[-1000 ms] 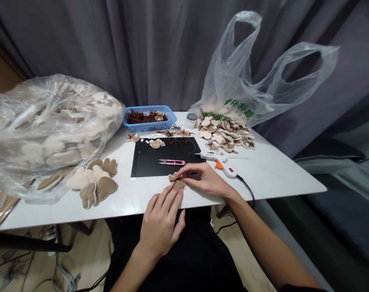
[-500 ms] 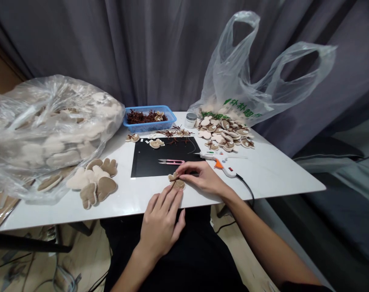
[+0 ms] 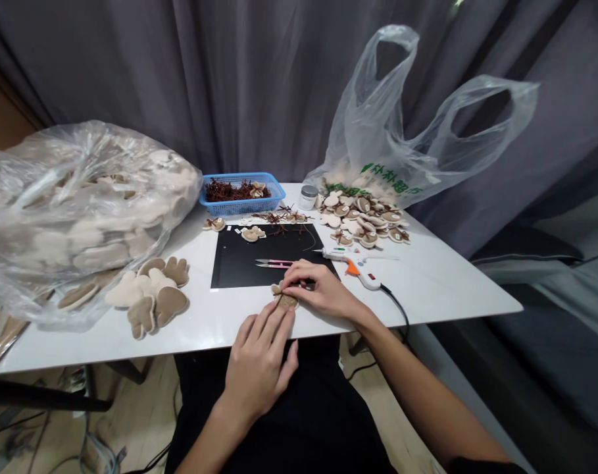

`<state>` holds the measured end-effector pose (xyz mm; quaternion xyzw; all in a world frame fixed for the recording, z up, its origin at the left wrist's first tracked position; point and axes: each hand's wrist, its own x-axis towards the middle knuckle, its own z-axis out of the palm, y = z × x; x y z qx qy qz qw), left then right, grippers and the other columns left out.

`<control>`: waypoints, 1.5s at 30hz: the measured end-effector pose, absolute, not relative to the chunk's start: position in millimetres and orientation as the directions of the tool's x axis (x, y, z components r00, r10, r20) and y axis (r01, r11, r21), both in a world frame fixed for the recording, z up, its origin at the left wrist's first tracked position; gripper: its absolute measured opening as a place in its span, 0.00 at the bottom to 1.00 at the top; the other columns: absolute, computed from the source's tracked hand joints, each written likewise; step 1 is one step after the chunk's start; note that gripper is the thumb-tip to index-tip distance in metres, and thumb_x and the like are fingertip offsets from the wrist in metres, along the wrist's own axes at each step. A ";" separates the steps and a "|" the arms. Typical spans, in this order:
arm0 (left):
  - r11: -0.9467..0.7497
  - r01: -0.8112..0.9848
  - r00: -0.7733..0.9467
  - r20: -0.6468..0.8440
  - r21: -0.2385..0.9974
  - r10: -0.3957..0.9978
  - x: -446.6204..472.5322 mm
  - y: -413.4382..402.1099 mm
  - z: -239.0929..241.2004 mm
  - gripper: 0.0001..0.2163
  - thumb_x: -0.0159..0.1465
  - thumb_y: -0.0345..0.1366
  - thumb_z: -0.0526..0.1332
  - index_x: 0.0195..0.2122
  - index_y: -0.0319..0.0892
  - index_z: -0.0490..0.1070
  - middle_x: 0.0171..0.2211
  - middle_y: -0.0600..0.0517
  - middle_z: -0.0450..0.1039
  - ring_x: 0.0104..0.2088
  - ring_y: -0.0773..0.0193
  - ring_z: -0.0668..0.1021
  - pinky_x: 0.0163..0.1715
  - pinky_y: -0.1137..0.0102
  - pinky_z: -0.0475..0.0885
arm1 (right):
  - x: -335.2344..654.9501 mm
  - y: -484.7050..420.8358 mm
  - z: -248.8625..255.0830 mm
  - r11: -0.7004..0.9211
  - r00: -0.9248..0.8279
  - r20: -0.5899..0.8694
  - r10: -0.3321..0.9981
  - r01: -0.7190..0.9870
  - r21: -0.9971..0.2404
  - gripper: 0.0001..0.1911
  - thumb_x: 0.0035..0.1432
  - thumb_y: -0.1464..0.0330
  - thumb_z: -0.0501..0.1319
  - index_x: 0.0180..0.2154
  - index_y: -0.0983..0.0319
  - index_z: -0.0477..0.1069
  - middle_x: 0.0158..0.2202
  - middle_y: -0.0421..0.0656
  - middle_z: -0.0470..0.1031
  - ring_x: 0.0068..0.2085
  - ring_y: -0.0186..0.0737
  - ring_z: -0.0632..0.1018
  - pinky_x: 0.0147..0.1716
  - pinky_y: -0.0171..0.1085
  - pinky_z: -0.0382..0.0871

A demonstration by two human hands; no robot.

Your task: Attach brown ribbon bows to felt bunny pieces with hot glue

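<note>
A small beige-and-brown plush applique (image 3: 289, 301), shaped like an animal head, lies flat near the table's front edge with a dark brown bow (image 3: 281, 294) on it. My left hand (image 3: 262, 355) has its fingers stretched out, their tips resting on the near side of the applique. From the right, my right hand (image 3: 318, 286) reaches over it, thumb and forefinger pinched at the bow. Pink-handled thread snips (image 3: 274, 263) lie just beyond on a black mat (image 3: 237, 266). The right hand partly covers the snips' handle and the applique's far side.
A glue gun (image 3: 355, 266) with a cord lies at the right. Behind it are a pile of finished-looking appliques (image 3: 362, 220), a clear carrier bag (image 3: 377, 151) and a jar (image 3: 308, 197). A blue basket (image 3: 244, 209) holds brown bows. Plush pieces (image 3: 153, 293) and a stuffed plastic bag (image 3: 81, 217) occupy the left.
My right hand has shifted slightly left, its pinching fingertips nearer the middle of the bow. The left hand stays on the applique. The whole view has shifted a little.
</note>
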<state>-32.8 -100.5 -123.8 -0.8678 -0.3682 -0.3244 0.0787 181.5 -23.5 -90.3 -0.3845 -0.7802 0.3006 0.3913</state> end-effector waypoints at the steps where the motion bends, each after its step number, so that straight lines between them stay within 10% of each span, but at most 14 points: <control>1: -0.717 0.690 0.518 0.622 0.102 0.587 -32.7 -100.5 -123.9 0.20 0.75 0.35 0.57 0.65 0.38 0.74 0.63 0.46 0.78 0.63 0.51 0.78 0.61 0.59 0.65 | 181.5 -22.8 -90.0 0.530 -0.405 0.381 0.831 0.371 -0.763 0.08 0.70 0.64 0.66 0.38 0.58 0.83 0.40 0.47 0.82 0.44 0.46 0.78 0.44 0.44 0.72; 45: -0.712 0.696 0.534 0.596 0.092 0.600 -32.8 -102.4 -121.7 0.20 0.74 0.35 0.58 0.65 0.38 0.73 0.63 0.44 0.78 0.63 0.51 0.78 0.61 0.58 0.68 | 180.0 -22.5 -88.8 0.464 -0.424 0.291 0.858 0.393 -0.794 0.11 0.69 0.62 0.65 0.36 0.60 0.81 0.38 0.46 0.81 0.38 0.44 0.78 0.41 0.43 0.71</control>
